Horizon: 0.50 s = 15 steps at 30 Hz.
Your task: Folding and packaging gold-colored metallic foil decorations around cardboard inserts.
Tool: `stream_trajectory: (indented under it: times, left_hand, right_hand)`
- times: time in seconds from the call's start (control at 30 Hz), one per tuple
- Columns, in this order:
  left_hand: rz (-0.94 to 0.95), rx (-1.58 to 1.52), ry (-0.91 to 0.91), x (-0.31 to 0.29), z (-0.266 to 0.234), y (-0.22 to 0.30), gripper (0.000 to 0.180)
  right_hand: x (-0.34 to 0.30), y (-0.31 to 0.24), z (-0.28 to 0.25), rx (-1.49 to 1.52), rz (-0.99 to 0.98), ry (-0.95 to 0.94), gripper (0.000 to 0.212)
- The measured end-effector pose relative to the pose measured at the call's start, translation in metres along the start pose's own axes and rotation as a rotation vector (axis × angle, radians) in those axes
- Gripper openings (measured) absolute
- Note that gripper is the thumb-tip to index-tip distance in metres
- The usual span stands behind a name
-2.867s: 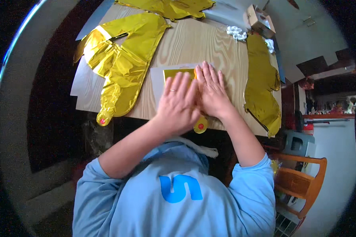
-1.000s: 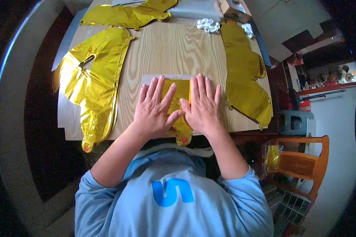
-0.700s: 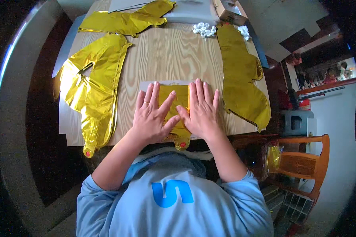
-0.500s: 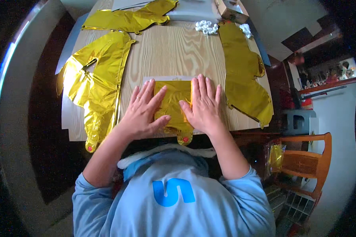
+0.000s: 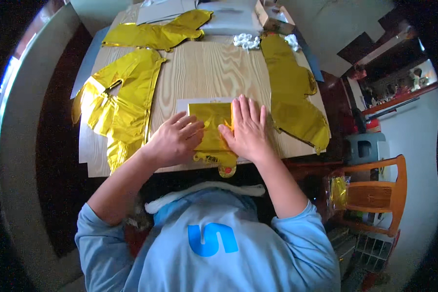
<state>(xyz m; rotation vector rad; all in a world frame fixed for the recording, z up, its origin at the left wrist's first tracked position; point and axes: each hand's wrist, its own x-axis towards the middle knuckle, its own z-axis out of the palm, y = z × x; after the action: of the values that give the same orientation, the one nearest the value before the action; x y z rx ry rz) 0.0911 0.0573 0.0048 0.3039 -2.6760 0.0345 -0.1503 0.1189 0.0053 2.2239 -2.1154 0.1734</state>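
I wear a light blue top [image 5: 190, 272]. On its front there is a printed marking [image 5: 212, 241] in stronger blue, with thick, rounded strokes. The left sleeve [image 5: 104, 243] and the right sleeve [image 5: 304, 238] are both wrinkled and end near my elbows. My right hand [image 5: 249, 130] is bare.

The right hand [image 5: 249, 132] lies flat along the right edge of a folded gold foil piece [image 5: 211, 117], and the left hand [image 5: 173, 141], fingers bent, is at its left edge. A pale sheet [image 5: 182, 105] shows beyond the foil on the wood-grain table [image 5: 209, 68]. Larger gold foil shapes [image 5: 289, 82] lie left, right and far, with white bundles [image 5: 246, 42] far right.
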Motion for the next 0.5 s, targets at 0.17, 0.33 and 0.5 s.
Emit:
stream_trajectory:
  times: [0.17, 0.33, 0.5]
  left_hand:
    - [-0.202, -0.189, 0.066, 0.001, 0.011, 0.003, 0.052]
    - [-0.218, -0.170, -0.015, -0.002, 0.003, 0.002, 0.059]
    - [-0.204, -0.133, -0.019, 0.001, 0.011, -0.002, 0.057]
  right_hand:
    - [0.005, 0.010, 0.004, 0.065, -0.009, -0.046, 0.080]
    - [0.069, 0.060, -0.030, 0.386, 0.015, 0.047, 0.043]
    - [0.187, 0.130, -0.004, 0.409, -0.015, 0.359, 0.016]
